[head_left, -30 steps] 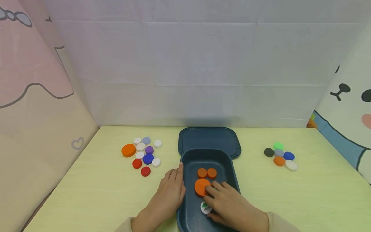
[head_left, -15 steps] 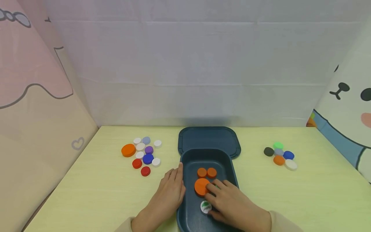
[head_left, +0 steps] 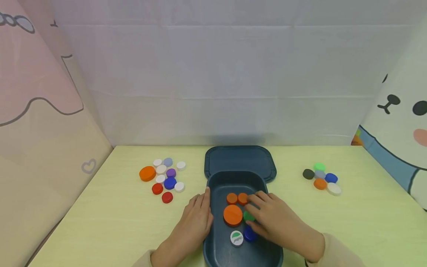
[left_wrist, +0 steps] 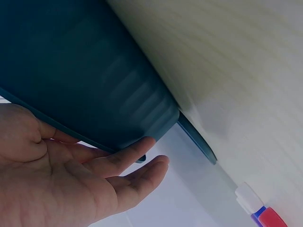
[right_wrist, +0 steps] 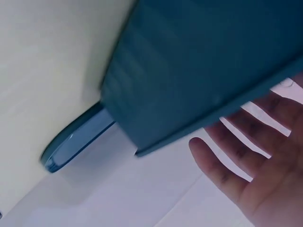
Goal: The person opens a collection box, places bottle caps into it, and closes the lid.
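Observation:
A dark blue tub (head_left: 237, 181) stands at the table's near middle, with its lid (head_left: 240, 160) lying flat behind it. Inside lie two small orange caps (head_left: 231, 198), a large orange cap (head_left: 232, 215), a green cap (head_left: 248, 216), a blue cap (head_left: 249, 234) and a white cap with a green logo (head_left: 237, 238). My left hand (head_left: 197, 218) rests with straight fingers against the tub's left outer wall (left_wrist: 94, 71). My right hand (head_left: 277, 218) hovers over the tub's right side with its fingers (right_wrist: 222, 163) spread, holding nothing; its fingertips are near the right small orange cap.
A cluster of several caps (head_left: 165, 176), among them a big orange one (head_left: 147, 173), lies on the yellow-green table (head_left: 116, 222) to the left. A smaller cluster (head_left: 321, 178) lies to the right. Printed walls enclose the table on three sides.
My right hand has moved away from me and rightward inside the tub, uncovering a green cap and a blue cap. The left hand has stayed in place.

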A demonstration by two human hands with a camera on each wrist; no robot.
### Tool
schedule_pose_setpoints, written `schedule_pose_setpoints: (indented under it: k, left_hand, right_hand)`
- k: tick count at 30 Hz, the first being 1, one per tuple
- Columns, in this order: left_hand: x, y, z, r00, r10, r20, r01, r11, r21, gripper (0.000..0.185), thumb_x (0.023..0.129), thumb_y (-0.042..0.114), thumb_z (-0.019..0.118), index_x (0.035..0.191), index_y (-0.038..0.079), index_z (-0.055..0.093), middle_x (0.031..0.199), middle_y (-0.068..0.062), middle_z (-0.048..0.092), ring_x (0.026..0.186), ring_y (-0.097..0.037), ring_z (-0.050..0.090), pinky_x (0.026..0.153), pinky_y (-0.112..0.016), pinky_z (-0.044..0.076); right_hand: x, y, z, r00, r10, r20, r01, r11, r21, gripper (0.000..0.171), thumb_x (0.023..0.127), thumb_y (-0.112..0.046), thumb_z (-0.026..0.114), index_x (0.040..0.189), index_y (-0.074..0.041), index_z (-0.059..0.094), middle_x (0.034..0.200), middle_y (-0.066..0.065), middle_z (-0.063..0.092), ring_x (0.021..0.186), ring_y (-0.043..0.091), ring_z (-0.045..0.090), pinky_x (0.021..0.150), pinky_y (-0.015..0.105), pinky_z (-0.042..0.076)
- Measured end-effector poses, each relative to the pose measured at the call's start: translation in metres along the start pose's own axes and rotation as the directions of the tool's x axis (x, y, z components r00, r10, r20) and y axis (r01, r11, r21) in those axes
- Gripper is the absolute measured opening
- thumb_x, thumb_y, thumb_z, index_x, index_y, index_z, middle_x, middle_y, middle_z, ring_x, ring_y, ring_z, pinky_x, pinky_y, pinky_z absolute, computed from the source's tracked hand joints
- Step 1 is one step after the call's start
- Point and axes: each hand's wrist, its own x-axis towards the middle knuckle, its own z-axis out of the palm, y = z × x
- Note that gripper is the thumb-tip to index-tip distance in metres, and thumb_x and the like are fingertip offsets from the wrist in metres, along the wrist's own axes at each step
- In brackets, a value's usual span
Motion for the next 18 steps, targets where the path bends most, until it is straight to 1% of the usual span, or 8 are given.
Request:
schedule_pose_setpoints:
  k: [7,8,12,14,15,18]
  left_hand:
    - [0.001,0.001,0.000,1.000,-0.009,0.007,0.009,1.000,0.003,0.059,0.095,0.027,0.041,0.146,0.009,0.019,0.143,-0.010,0.037,0.129,-0.030,0.035,0.104,-0.046,0.036]
    - [0.001,0.001,0.000,1.000,-0.011,0.008,0.011,1.000,0.003,0.059,0.095,0.027,0.041,0.146,0.009,0.019,0.143,-0.010,0.037,0.129,-0.030,0.035,0.104,-0.046,0.036]
    - [0.001,0.001,-0.001,1.000,-0.013,0.012,0.013,1.000,0.004,0.059,0.095,0.027,0.040,0.146,0.009,0.019,0.143,-0.010,0.037,0.128,-0.030,0.035,0.103,-0.046,0.036]
    - [0.001,0.001,-0.001,1.000,-0.009,0.009,0.009,1.000,0.005,0.058,0.095,0.027,0.040,0.146,0.008,0.019,0.143,-0.010,0.037,0.128,-0.030,0.035,0.103,-0.046,0.036]
    - [0.001,0.001,-0.001,1.000,-0.006,0.006,0.006,1.000,0.005,0.058,0.095,0.027,0.040,0.146,0.008,0.019,0.143,-0.010,0.037,0.128,-0.030,0.035,0.103,-0.046,0.036]
    - [0.000,0.001,-0.001,1.000,0.002,-0.002,-0.002,1.000,0.007,0.058,0.095,0.027,0.040,0.146,0.007,0.020,0.143,-0.010,0.038,0.128,-0.030,0.036,0.103,-0.046,0.036]
  right_hand:
    - [-0.004,0.021,-0.005,0.995,0.043,-0.089,-0.046,0.999,-0.028,0.029,0.074,-0.030,0.073,0.096,-0.015,0.063,0.099,0.001,0.060,0.089,0.017,0.054,0.070,0.032,0.048]
    - [-0.004,0.025,-0.005,0.993,0.044,-0.108,-0.047,0.999,-0.026,0.026,0.078,-0.032,0.070,0.096,-0.014,0.063,0.098,0.002,0.060,0.088,0.018,0.054,0.070,0.032,0.049]
    - [-0.006,0.039,-0.005,0.983,0.069,-0.167,-0.075,0.997,-0.030,0.026,0.076,-0.029,0.071,0.094,-0.013,0.063,0.097,0.003,0.061,0.086,0.018,0.055,0.066,0.031,0.049]
    - [-0.008,0.046,-0.004,0.980,0.090,-0.176,-0.096,0.995,-0.029,0.026,0.076,-0.029,0.071,0.094,-0.012,0.063,0.096,0.004,0.061,0.086,0.019,0.055,0.064,0.031,0.049]
    - [-0.009,0.050,-0.004,0.979,0.106,-0.176,-0.113,0.993,-0.030,0.029,0.071,-0.025,0.075,0.094,-0.011,0.064,0.096,0.004,0.062,0.085,0.019,0.055,0.063,0.031,0.049]
    - [-0.012,0.062,-0.002,0.974,0.130,-0.187,-0.137,0.990,-0.025,0.029,0.071,-0.023,0.074,0.094,-0.009,0.064,0.095,0.005,0.062,0.084,0.021,0.056,0.061,0.031,0.049]
